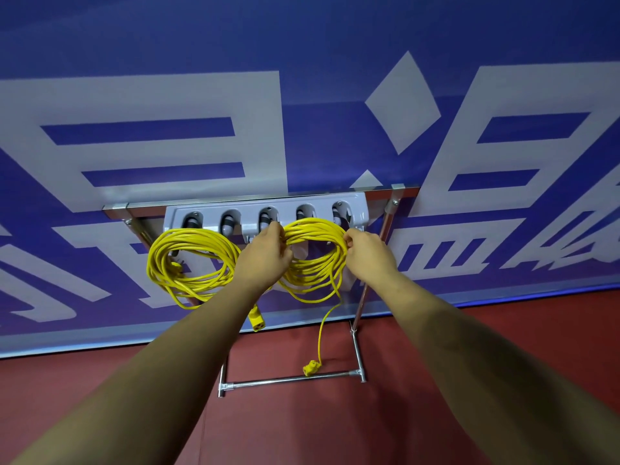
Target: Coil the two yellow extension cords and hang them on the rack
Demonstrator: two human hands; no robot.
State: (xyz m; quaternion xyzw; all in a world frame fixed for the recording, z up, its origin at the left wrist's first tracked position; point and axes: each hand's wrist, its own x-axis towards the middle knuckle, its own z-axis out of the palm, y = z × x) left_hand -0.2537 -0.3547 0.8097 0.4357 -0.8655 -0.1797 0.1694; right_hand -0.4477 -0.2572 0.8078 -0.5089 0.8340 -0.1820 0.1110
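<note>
Second cord coil (pixel 315 263): held between both hands, its top arc up against the rack (pixel 265 213). We cannot tell whether a hook has caught it.

Left hand (pixel 265 253): fingers curled round the strands on the coil's left side.

Right hand (pixel 369 253): pinching the bundle on its right side.

First cord coil (pixel 191 263): just left of our left hand, hanging from the rack's left end with no hand on it. Its socket end (pixel 257 318) shows below our left forearm.

Step in hand, as we judge it: hanging the second coil, the last stretch of the task. The next move calls for seating the top strands over a hook as one bundle, then easing both grips off together so no loop slips free.

A loose tail drops below our right hand, and its plug (pixel 311 367) hangs by the stand's bottom bar (pixel 288 380). It may want tucking in.

Beyond the hands: a metal stand carries the rack in front of a blue banner (pixel 302 62) with large pale lettering. Red floor (pixel 469 347) lies under our forearms.
</note>
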